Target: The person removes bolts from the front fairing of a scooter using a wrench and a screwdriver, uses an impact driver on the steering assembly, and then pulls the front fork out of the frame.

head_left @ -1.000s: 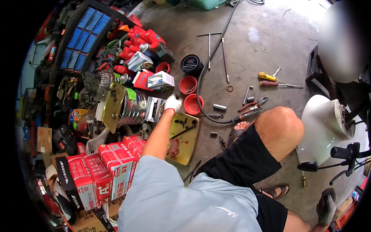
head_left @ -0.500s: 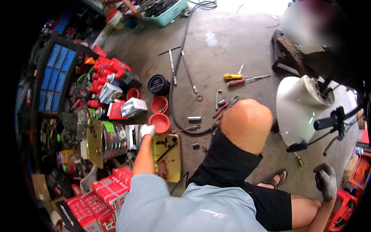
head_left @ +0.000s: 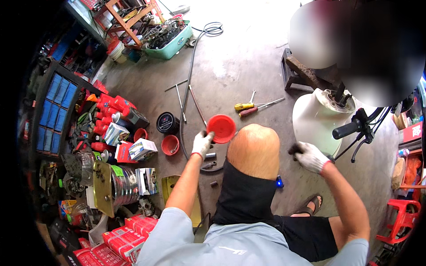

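Observation:
My left hand (head_left: 202, 144), in a white glove, grips the rim of a round red bowl (head_left: 221, 129) with thumb and fingers. The bowl is held above the floor just left of my bare knee, its inside facing up. Over the floor to the right of the knee is my right hand (head_left: 312, 158), in a white glove with dark, soiled fingers. Those fingers are loosely bent, and I make out nothing in them. Another red bowl (head_left: 170, 145) stands on the floor beside a black round tub (head_left: 167, 123). My left forearm partly covers a yellow tray (head_left: 195, 213).
Screwdrivers (head_left: 262, 107), a T-handle wrench (head_left: 179, 101) and a black hose (head_left: 191, 73) lie on the floor ahead. At right stand a white vehicle panel (head_left: 310, 126) and a black handlebar grip (head_left: 347, 130). Red boxes (head_left: 122, 241) and bottles (head_left: 116, 106) crowd the left.
My left hand has lifted the red bowl from beside the yellow tray and carried it right toward my knee. My right hand has come up and inward from the lower right. The view has shifted.

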Demonstrator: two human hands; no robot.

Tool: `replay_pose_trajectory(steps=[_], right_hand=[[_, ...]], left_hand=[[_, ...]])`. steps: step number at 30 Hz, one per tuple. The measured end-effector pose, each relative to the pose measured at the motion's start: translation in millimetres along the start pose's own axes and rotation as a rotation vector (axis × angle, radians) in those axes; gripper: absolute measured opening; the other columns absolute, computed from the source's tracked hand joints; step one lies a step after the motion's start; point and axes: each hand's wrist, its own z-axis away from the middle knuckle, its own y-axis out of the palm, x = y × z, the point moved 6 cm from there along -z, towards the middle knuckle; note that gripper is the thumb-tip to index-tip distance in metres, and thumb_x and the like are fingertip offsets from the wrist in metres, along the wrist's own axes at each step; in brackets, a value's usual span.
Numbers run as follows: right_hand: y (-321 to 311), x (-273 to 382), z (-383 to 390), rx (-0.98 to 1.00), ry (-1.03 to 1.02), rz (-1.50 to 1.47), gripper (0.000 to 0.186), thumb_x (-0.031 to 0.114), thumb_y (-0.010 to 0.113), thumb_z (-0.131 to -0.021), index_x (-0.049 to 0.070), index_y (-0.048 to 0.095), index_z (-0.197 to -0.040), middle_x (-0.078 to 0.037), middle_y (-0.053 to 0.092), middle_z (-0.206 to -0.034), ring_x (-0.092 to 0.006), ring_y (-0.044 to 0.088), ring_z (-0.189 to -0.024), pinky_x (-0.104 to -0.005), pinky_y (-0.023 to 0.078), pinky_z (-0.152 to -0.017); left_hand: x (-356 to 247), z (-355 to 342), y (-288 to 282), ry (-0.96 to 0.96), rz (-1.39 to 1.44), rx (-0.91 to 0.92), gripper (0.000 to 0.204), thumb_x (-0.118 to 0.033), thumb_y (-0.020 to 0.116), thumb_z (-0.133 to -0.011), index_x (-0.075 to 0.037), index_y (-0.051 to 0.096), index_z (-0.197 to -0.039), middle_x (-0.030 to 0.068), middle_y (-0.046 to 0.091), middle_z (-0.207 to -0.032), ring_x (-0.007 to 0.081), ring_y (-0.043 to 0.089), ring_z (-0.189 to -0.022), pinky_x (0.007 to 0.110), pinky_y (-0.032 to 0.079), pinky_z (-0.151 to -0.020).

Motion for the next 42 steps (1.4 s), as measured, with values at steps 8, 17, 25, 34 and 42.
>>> replay_pose_trajectory(steps=[8, 17, 25, 34, 42], right_hand=[[99, -60, -139, -0.115, 0.097, -0.777, 0.038, 0.018, 0.066, -0.088, -0.003, 0.061, -0.119, -0.014, 0.068, -0.109, -0.0199, 0.063, -0.096, -0.0331, 0.052, -0.084], [129, -72, -157, -0.017, -0.046, -0.813, 0.034, 0.014, 0.062, -0.090, -0.004, 0.061, -0.119, -0.015, 0.068, -0.114, -0.0207, 0.063, -0.103, -0.0324, 0.050, -0.089], [105, -40, -120, 0.008, -0.135, -0.698, 0.031, 0.012, 0.060, -0.090, -0.004, 0.062, -0.117, -0.016, 0.068, -0.116, -0.0213, 0.063, -0.106, -0.0323, 0.050, -0.091], [68, -48, -56, 0.035, 0.081, -0.142, 0.032, 0.017, 0.053, -0.088, 0.001, 0.065, -0.112, -0.020, 0.069, -0.108, -0.0325, 0.065, -0.105, -0.0384, 0.049, -0.093], [48, -55, -23, 0.060, 0.004, 0.086, 0.031, 0.022, 0.054, -0.090, 0.002, 0.064, -0.111, -0.023, 0.067, -0.107, -0.0384, 0.062, -0.105, -0.0432, 0.049, -0.093]], left_hand=[[40, -10, 116, 0.028, -0.158, 0.330, 0.058, -0.043, 0.069, -0.083, 0.002, 0.064, -0.119, 0.0242, 0.068, -0.113, 0.0316, 0.066, -0.107, 0.037, 0.050, -0.090], [106, -15, 150, -0.071, -0.182, 0.300, 0.059, -0.043, 0.065, -0.087, 0.002, 0.060, -0.123, 0.0241, 0.066, -0.116, 0.0357, 0.063, -0.110, 0.039, 0.048, -0.093], [72, -17, 10, -0.045, -0.104, -0.258, 0.044, -0.036, 0.065, -0.086, 0.005, 0.066, -0.104, 0.0253, 0.069, -0.097, 0.0345, 0.069, -0.090, 0.045, 0.053, -0.077], [154, -43, -122, -0.073, -0.142, -0.562, 0.036, -0.025, 0.067, -0.088, 0.005, 0.064, -0.107, 0.0160, 0.069, -0.093, 0.0231, 0.061, -0.081, 0.038, 0.049, -0.078], [192, -51, -150, -0.152, -0.446, -0.611, 0.045, -0.037, 0.065, -0.088, 0.006, 0.064, -0.103, 0.0197, 0.069, -0.093, 0.0288, 0.065, -0.077, 0.041, 0.051, -0.076]])
